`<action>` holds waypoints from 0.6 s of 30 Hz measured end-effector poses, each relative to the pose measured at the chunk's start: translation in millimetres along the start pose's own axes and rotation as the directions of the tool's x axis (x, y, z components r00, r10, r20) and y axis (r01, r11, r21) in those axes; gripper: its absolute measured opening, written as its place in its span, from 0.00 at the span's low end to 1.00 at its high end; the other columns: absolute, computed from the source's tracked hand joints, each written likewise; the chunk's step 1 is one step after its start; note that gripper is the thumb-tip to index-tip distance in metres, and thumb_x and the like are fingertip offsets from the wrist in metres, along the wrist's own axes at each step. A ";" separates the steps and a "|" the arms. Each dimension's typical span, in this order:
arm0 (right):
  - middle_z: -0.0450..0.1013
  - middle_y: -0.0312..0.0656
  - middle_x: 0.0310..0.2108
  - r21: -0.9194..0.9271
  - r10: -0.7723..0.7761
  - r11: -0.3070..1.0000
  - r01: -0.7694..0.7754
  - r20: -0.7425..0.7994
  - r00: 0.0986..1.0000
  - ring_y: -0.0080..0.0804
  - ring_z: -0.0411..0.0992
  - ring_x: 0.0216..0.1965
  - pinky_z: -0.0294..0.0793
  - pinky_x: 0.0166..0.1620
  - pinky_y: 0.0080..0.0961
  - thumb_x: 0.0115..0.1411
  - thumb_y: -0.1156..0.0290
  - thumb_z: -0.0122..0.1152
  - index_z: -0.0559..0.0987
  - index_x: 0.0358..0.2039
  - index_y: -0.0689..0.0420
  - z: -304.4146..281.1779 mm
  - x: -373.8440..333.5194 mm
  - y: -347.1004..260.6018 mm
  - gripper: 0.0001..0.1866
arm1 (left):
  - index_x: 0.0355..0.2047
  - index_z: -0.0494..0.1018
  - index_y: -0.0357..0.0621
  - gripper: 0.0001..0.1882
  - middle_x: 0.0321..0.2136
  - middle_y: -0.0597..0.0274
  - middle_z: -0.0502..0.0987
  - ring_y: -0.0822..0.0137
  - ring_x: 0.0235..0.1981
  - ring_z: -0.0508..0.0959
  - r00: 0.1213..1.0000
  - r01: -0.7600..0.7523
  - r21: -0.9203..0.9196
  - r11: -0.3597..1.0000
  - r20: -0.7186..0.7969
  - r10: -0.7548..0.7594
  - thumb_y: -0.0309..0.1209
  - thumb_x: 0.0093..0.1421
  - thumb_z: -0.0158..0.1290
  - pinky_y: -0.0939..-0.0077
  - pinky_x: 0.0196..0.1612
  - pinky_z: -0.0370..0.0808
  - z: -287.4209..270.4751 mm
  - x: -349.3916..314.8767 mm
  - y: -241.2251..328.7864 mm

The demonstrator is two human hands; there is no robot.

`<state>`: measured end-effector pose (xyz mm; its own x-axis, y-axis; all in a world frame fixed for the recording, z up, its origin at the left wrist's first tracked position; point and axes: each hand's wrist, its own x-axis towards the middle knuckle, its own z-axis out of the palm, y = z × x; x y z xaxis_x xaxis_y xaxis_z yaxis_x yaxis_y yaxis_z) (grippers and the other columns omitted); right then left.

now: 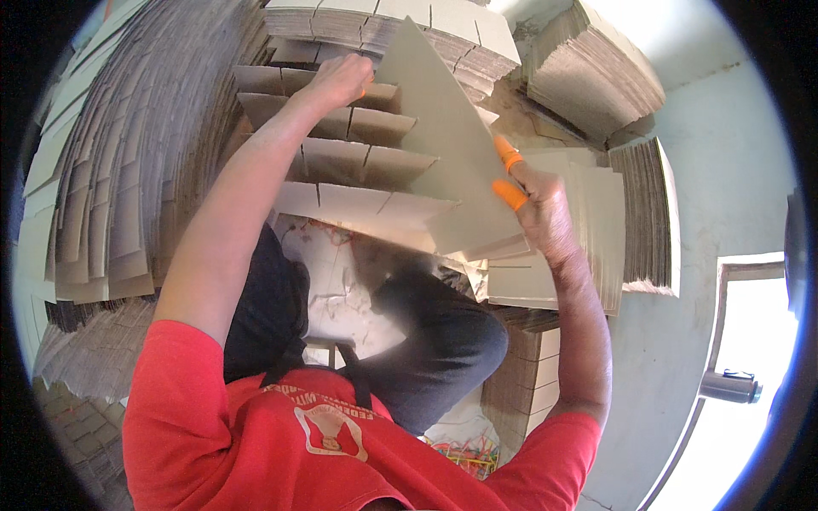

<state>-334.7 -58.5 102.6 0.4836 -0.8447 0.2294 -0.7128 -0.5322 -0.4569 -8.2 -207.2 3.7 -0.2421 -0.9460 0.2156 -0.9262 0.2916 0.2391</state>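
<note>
My right hand (545, 209), with orange finger covers on its thumb and a finger, grips the right edge of a large grey cardboard sheet (443, 145). The sheet stands tilted, its pointed corner up. Beside its left edge, my left hand (343, 81) is closed above the far rows of slotted cardboard strips, a bit of orange at its fingers. What it pinches, if anything, is hidden. Several of these cardboard strips (341, 200) stand on edge in rows before me, and the sheet covers their right ends.
Tall stacks of cardboard strips (162, 128) fill the left side. More slotted stacks (392, 30) lie at the far side, with a cardboard pile (596, 72) at far right. Flat sheets (588, 230) lie under my right forearm, beside an upright stack (652, 217) near the wall.
</note>
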 end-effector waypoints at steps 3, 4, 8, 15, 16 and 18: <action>0.77 0.57 0.39 0.108 0.020 0.994 -0.028 0.077 0.997 0.56 0.76 0.39 0.76 0.41 0.34 0.55 0.80 0.65 0.79 0.48 0.62 -11.0 20.7 -8.4 0.18 | 0.26 0.78 0.35 0.05 0.31 0.42 0.79 0.42 0.37 0.80 0.998 -0.062 0.005 0.998 -0.029 0.062 0.23 0.48 0.60 0.51 0.37 0.76 3.5 -1.5 -7.0; 0.76 0.57 0.40 0.051 0.028 0.998 -0.036 0.138 0.990 0.55 0.76 0.40 0.76 0.42 0.34 0.55 0.81 0.64 0.78 0.49 0.61 -17.1 29.7 -12.3 0.19 | 0.25 0.77 0.35 0.04 0.30 0.42 0.79 0.41 0.36 0.80 0.995 -0.094 0.005 0.996 -0.043 0.094 0.22 0.47 0.60 0.51 0.36 0.76 3.9 -1.7 -10.1; 0.75 0.57 0.45 0.008 -0.001 1.000 0.000 0.154 0.988 0.54 0.75 0.44 0.75 0.45 0.36 0.53 0.82 0.64 0.75 0.55 0.61 -5.0 30.2 -16.0 0.26 | 0.29 0.78 0.36 0.06 0.32 0.42 0.80 0.42 0.37 0.80 0.996 -0.078 -0.035 0.996 -0.044 0.077 0.23 0.49 0.61 0.51 0.38 0.76 7.5 0.3 -6.9; 0.73 0.58 0.49 -0.028 -0.077 0.996 0.084 0.187 0.979 0.55 0.73 0.50 0.74 0.49 0.39 0.50 0.85 0.63 0.66 0.63 0.58 -0.5 21.0 -24.1 0.38 | 0.43 0.78 0.43 0.16 0.33 0.46 0.80 0.45 0.38 0.80 0.971 -0.104 0.033 0.994 -0.212 0.109 0.30 0.53 0.63 0.54 0.43 0.77 -4.1 -12.3 0.3; 0.72 0.57 0.52 -0.016 -0.048 0.999 0.052 0.204 0.978 0.54 0.72 0.52 0.73 0.51 0.38 0.51 0.84 0.63 0.65 0.64 0.56 -2.7 20.4 -25.6 0.38 | 0.44 0.78 0.43 0.17 0.33 0.47 0.80 0.45 0.37 0.80 0.940 -0.148 0.045 0.988 -0.304 0.155 0.32 0.54 0.63 0.54 0.42 0.77 -17.9 -20.6 14.6; 0.71 0.56 0.55 0.000 -0.031 0.999 0.032 0.194 0.981 0.54 0.72 0.54 0.73 0.53 0.38 0.52 0.84 0.62 0.64 0.66 0.54 -4.4 15.0 -24.1 0.39 | 0.41 0.78 0.43 0.15 0.32 0.46 0.80 0.46 0.37 0.80 0.930 -0.204 0.046 0.978 -0.302 0.209 0.33 0.54 0.62 0.54 0.42 0.78 -39.6 -42.4 49.1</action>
<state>-312.5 -58.6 120.8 0.5949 -0.8005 0.0729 -0.6970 -0.5589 -0.4492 -32.0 -147.2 43.8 -0.3310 -0.7761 0.5368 -0.8693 0.4720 0.1465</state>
